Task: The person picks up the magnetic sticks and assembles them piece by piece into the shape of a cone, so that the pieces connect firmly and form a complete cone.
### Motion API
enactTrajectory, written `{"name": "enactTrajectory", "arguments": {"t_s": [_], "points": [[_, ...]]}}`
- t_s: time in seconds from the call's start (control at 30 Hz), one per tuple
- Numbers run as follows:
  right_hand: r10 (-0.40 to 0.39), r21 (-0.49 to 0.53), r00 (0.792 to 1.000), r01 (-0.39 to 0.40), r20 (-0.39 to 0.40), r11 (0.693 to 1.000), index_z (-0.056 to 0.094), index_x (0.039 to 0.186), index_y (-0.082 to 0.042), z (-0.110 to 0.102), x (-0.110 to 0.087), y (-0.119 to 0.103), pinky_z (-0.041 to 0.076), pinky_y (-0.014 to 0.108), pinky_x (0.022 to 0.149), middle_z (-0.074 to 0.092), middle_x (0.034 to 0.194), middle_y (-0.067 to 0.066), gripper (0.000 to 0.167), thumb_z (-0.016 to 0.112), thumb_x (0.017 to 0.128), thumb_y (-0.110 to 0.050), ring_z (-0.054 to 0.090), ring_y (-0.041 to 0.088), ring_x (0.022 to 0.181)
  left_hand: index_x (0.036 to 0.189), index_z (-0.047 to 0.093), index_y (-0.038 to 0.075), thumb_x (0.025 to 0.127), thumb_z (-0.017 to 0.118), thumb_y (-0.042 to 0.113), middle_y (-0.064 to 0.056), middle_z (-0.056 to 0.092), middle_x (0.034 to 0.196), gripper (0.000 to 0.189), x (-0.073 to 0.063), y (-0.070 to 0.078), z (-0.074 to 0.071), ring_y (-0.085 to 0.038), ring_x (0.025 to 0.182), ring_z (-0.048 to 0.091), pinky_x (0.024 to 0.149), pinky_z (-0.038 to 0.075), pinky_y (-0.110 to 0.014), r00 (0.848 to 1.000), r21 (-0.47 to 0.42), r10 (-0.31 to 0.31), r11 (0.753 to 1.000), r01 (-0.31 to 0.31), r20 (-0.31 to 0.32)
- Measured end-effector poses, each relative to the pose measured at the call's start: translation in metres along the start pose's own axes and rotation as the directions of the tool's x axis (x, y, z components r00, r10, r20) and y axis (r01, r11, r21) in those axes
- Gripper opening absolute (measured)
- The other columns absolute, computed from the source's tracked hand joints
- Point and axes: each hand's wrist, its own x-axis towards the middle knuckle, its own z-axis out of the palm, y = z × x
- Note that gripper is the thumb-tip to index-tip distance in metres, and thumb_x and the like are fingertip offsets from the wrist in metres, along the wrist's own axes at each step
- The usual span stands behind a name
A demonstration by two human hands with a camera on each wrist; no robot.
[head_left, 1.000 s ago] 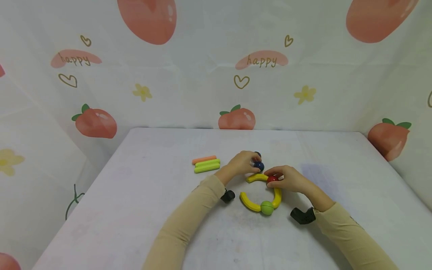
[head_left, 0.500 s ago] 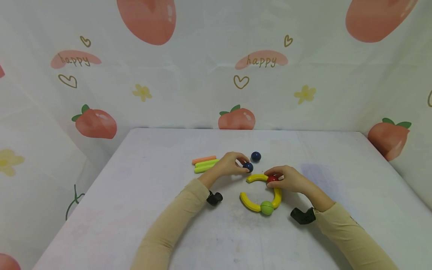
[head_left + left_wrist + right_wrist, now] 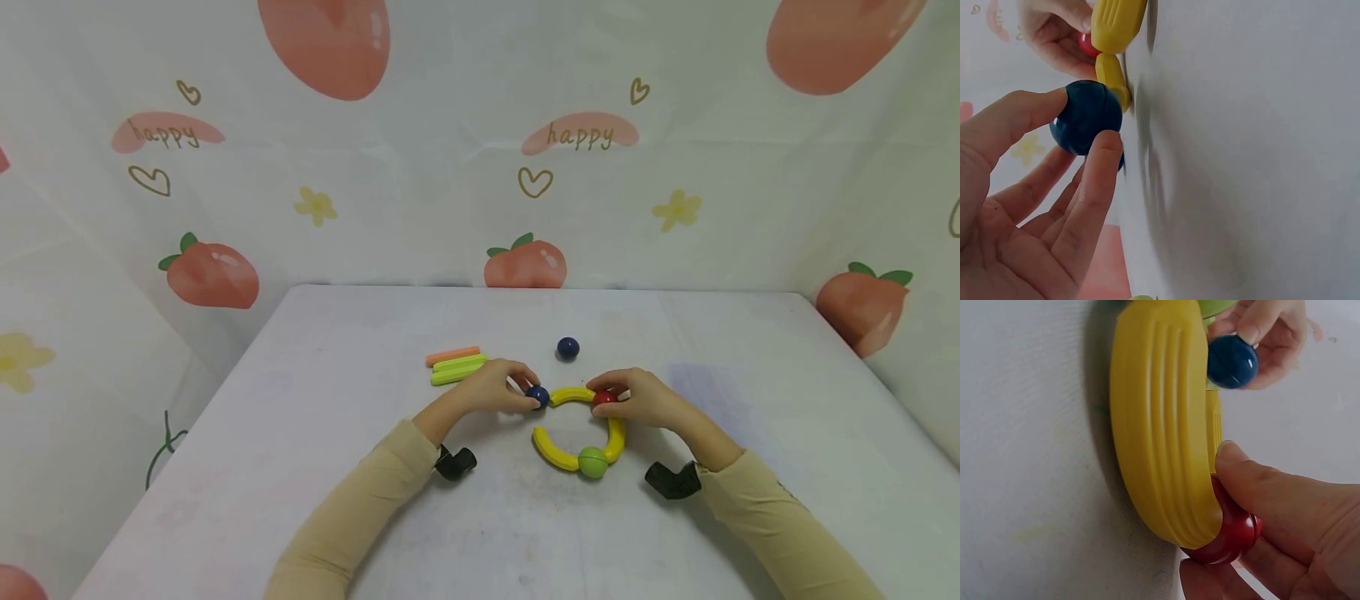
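Observation:
Between thumb and fingers my left hand (image 3: 498,386) pinches a dark blue ball (image 3: 1087,117), close to the free end of a curved yellow piece (image 3: 573,395). My right hand (image 3: 649,397) grips a red ball (image 3: 1232,533) that joins this piece to a second yellow curve (image 3: 1163,425). A green ball (image 3: 592,462) links the second curve to a third yellow curve (image 3: 554,451). Together they form a ring with a gap on its left side. Whether the blue ball touches the yellow end is hard to tell.
Another dark blue ball (image 3: 567,348) lies behind the ring. Left of it are an orange stick (image 3: 453,356) and two yellow-green sticks (image 3: 458,375), partly beside the left hand. A white cloth covers the table (image 3: 480,533), and a printed curtain hangs behind.
My left hand has carried the blue ball left and toward the front, from beside the other blue ball to the yellow piece's end. The right hand stays on the red ball.

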Motion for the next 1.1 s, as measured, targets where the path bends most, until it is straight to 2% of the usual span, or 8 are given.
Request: {"name": "enactTrajectory", "arguments": {"t_s": [0.4, 0.7, 0.9, 1.1], "points": [[-0.004, 0.001, 1.0, 0.004, 0.002, 1.0, 0.063, 0.115, 0.0, 0.0, 0.0, -0.001, 0.053, 0.041, 0.084, 0.066, 0.11, 0.017, 0.038, 0.07, 0.083, -0.019, 0.059, 0.027, 0.095, 0.111, 0.063, 0.011, 0.082, 0.07, 0.02, -0.007, 0.064, 0.103, 0.031, -0.012, 0.0, 0.007, -0.009, 0.075, 0.059, 0.063, 0.047, -0.02, 0.998, -0.004, 0.005, 1.0, -0.005, 0.065], [0.01, -0.015, 1.0, -0.01, 0.019, 1.0, 0.061, 0.116, -0.002, 0.001, 0.001, -0.003, 0.052, 0.041, 0.084, 0.064, 0.111, 0.017, 0.036, 0.068, 0.084, -0.018, 0.057, 0.026, 0.095, 0.113, 0.062, 0.009, 0.083, 0.069, 0.019, -0.01, 0.064, 0.106, 0.032, -0.013, -0.001, 0.009, -0.008, 0.074, 0.058, 0.061, 0.046, -0.019, 0.998, -0.017, 0.017, 1.0, -0.016, 0.055], [0.028, -0.057, 1.0, -0.027, 0.014, 0.998, 0.062, 0.113, -0.002, 0.004, 0.006, -0.007, 0.049, 0.027, 0.071, 0.064, 0.098, 0.012, 0.034, 0.067, 0.085, -0.022, 0.054, 0.019, 0.083, 0.114, 0.062, 0.009, 0.084, 0.067, 0.02, -0.01, 0.063, 0.107, 0.033, -0.012, 0.001, 0.011, -0.009, 0.075, 0.058, 0.062, 0.046, -0.018, 0.999, -0.015, 0.003, 1.0, -0.002, 0.049], [0.039, -0.088, 0.999, -0.04, -0.005, 0.995, 0.064, 0.104, 0.001, 0.006, 0.013, -0.011, 0.05, 0.029, 0.072, 0.065, 0.09, 0.011, 0.026, 0.064, 0.086, -0.018, 0.054, 0.016, 0.077, 0.114, 0.062, 0.008, 0.085, 0.067, 0.02, -0.011, 0.063, 0.108, 0.032, -0.01, 0.002, 0.013, -0.01, 0.077, 0.058, 0.063, 0.047, -0.018, 0.999, -0.027, -0.004, 1.0, 0.005, 0.04]]}}
